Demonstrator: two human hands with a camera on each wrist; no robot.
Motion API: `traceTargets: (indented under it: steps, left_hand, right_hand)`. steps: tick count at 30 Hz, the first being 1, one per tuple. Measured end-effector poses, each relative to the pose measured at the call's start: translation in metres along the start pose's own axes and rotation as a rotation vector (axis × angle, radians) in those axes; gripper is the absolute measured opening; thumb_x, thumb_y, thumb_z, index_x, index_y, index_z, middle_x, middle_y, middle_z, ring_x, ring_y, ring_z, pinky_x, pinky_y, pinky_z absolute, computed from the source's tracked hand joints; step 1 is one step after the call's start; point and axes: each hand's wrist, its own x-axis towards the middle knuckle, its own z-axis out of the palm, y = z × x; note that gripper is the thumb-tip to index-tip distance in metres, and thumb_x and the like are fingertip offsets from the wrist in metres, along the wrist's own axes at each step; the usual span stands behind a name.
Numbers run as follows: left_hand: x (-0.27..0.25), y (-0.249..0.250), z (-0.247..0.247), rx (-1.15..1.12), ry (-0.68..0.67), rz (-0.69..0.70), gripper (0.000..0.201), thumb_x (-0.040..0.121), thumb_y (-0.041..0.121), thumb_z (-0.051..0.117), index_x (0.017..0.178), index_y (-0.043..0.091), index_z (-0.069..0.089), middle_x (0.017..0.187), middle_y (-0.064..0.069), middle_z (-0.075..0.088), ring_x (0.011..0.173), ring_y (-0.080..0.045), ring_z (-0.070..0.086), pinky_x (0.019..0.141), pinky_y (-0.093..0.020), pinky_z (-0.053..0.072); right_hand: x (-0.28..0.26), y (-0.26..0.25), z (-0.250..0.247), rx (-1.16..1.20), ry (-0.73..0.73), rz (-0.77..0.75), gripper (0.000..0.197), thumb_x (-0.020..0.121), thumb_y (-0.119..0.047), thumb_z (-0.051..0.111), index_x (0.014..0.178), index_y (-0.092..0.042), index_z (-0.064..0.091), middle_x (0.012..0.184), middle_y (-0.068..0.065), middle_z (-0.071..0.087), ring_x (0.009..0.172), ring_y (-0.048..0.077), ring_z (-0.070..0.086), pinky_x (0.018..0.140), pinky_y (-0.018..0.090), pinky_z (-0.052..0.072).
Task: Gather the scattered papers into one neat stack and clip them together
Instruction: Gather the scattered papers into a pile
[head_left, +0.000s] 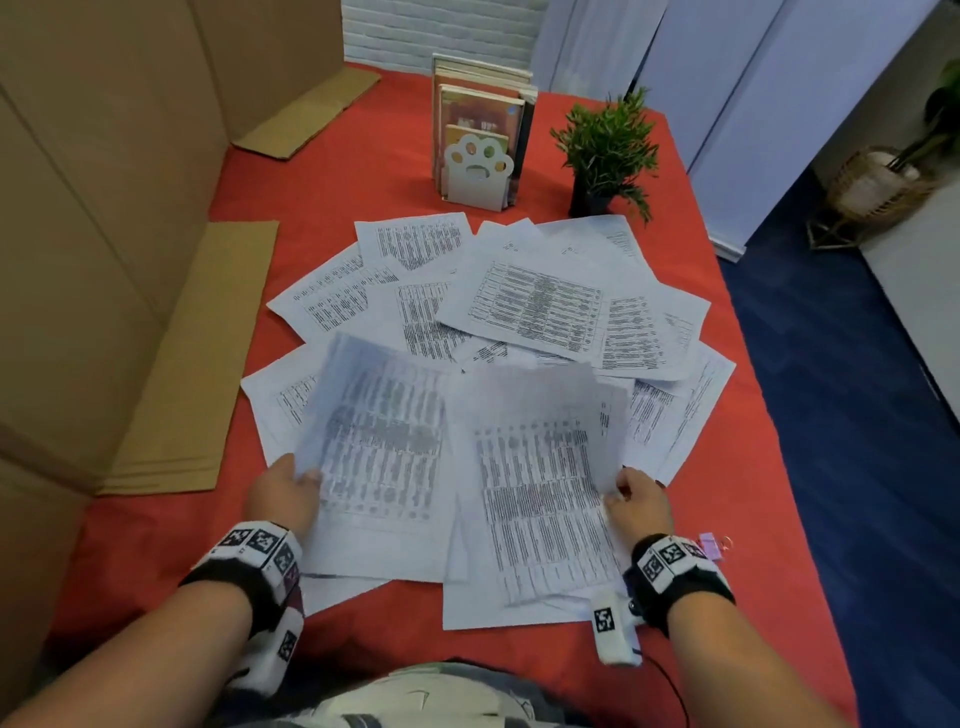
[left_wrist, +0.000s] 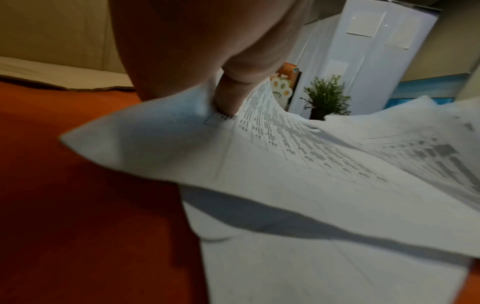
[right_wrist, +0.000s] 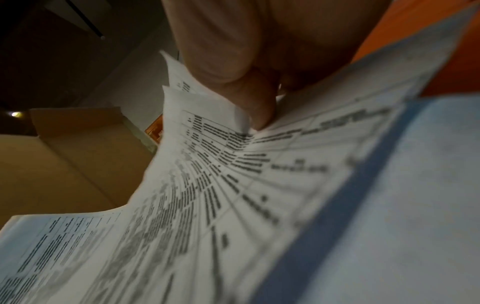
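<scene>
While hands (head_left: 283, 493) (head_left: 641, 501) pinch them, thin sheets (head_left: 384, 447) curl.

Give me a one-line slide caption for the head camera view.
Both hands, left and right, lift printed sheets from scattered papers.

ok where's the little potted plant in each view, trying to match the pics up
head: the potted plant stands at the far right of the red table, right of the paw-shaped bookend.
left wrist: potted plant shows right of centre, beyond the lifted paper, the bookend just to its left.
right wrist: not in it.
Shared landmark: the paw-shaped bookend, in the head and left wrist views.
</scene>
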Motion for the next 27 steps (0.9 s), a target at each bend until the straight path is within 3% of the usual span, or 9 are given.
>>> traceTargets:
  steps: [3, 6, 9, 13, 16, 19, 22, 24, 27]
  left_hand:
    - [0.009, -0.002, -0.008, 0.011, 0.036, -0.051, 0.029, 0.085, 0.015, 0.059, 0.1, -0.01, 0.062, 0.103, -0.03, 0.064, 0.092, -0.04, 0.061, 0.081, -0.04, 0.048]
    - [0.01, 0.002, -0.006, 0.024, -0.006, -0.029, 0.026, 0.082, 0.017, 0.063, 0.093, -0.007, 0.065, 0.095, -0.024, 0.067, 0.082, -0.035, 0.061, 0.071, -0.035, 0.047]
    - [0.004, 0.01, 0.003, 0.013, -0.016, 0.038, 0.02, 0.079, 0.012, 0.065, 0.092, -0.003, 0.067, 0.093, -0.02, 0.069, 0.084, -0.034, 0.064, 0.069, -0.031, 0.045]
    - [-0.009, 0.019, 0.012, -0.085, 0.093, 0.076, 0.019, 0.076, 0.002, 0.066, 0.095, 0.001, 0.06, 0.087, -0.015, 0.063, 0.082, -0.035, 0.062, 0.066, -0.029, 0.042]
    - [-0.009, 0.013, 0.013, -0.216, 0.064, 0.026, 0.069, 0.074, -0.006, 0.067, 0.132, 0.01, 0.033, 0.123, -0.019, 0.053, 0.112, -0.037, 0.055, 0.086, -0.037, 0.046]
    - [-0.003, 0.003, 0.013, -0.299, 0.009, 0.026, 0.103, 0.073, -0.009, 0.067, 0.146, 0.023, 0.002, 0.15, -0.012, 0.034, 0.133, -0.028, 0.04, 0.107, -0.037, 0.032]
    - [-0.001, 0.0, 0.009, -0.245, 0.046, 0.007, 0.081, 0.076, 0.001, 0.07, 0.142, 0.006, 0.023, 0.14, -0.018, 0.046, 0.126, -0.033, 0.047, 0.106, -0.039, 0.036]
    - [0.003, -0.003, 0.004, -0.15, 0.067, 0.012, 0.049, 0.079, 0.009, 0.068, 0.122, -0.005, 0.049, 0.122, -0.025, 0.06, 0.111, -0.038, 0.057, 0.097, -0.042, 0.045]
    - [0.008, -0.012, -0.006, -0.043, 0.079, 0.008, 0.03, 0.079, 0.019, 0.067, 0.098, -0.005, 0.064, 0.104, -0.025, 0.066, 0.095, -0.039, 0.062, 0.084, -0.04, 0.05]
  right_hand:
    - [-0.007, -0.001, -0.006, 0.145, 0.048, 0.041, 0.033, 0.086, 0.005, 0.044, 0.112, -0.013, 0.055, 0.089, 0.001, 0.061, 0.088, 0.029, 0.06, 0.073, 0.029, 0.044]
    - [-0.007, 0.002, -0.016, 0.309, 0.126, 0.091, 0.058, 0.085, 0.008, 0.045, 0.135, -0.021, 0.039, 0.081, -0.002, 0.055, 0.071, 0.018, 0.056, 0.061, 0.026, 0.043]
    - [-0.003, 0.0, -0.018, 0.153, 0.075, 0.053, 0.029, 0.086, 0.001, 0.048, 0.11, -0.006, 0.061, 0.096, 0.015, 0.063, 0.083, 0.03, 0.06, 0.07, 0.033, 0.047]
    - [0.0, -0.008, -0.009, 0.109, 0.042, 0.065, 0.018, 0.088, -0.01, 0.052, 0.094, 0.0, 0.065, 0.081, 0.014, 0.065, 0.072, 0.029, 0.062, 0.064, 0.034, 0.05]
    - [0.001, -0.015, 0.0, 0.143, 0.019, 0.062, 0.012, 0.087, -0.009, 0.054, 0.083, -0.003, 0.064, 0.078, 0.013, 0.064, 0.068, 0.024, 0.058, 0.059, 0.026, 0.045]
    - [-0.003, -0.022, 0.012, 0.149, -0.052, 0.049, 0.015, 0.086, -0.009, 0.056, 0.073, -0.016, 0.053, 0.082, 0.007, 0.062, 0.076, 0.023, 0.058, 0.062, 0.026, 0.044]
    - [-0.005, -0.025, 0.018, 0.205, -0.051, 0.072, 0.011, 0.086, -0.004, 0.053, 0.086, -0.014, 0.051, 0.087, 0.003, 0.06, 0.083, 0.023, 0.056, 0.064, 0.026, 0.043]
    - [-0.003, -0.025, 0.015, 0.304, -0.025, 0.068, 0.031, 0.087, 0.004, 0.05, 0.11, -0.016, 0.046, 0.101, 0.004, 0.059, 0.091, 0.022, 0.057, 0.075, 0.03, 0.047]
    - [0.002, -0.021, 0.006, 0.382, -0.006, 0.063, 0.058, 0.086, 0.009, 0.046, 0.132, -0.025, 0.038, 0.108, 0.007, 0.057, 0.097, 0.023, 0.058, 0.084, 0.034, 0.048]
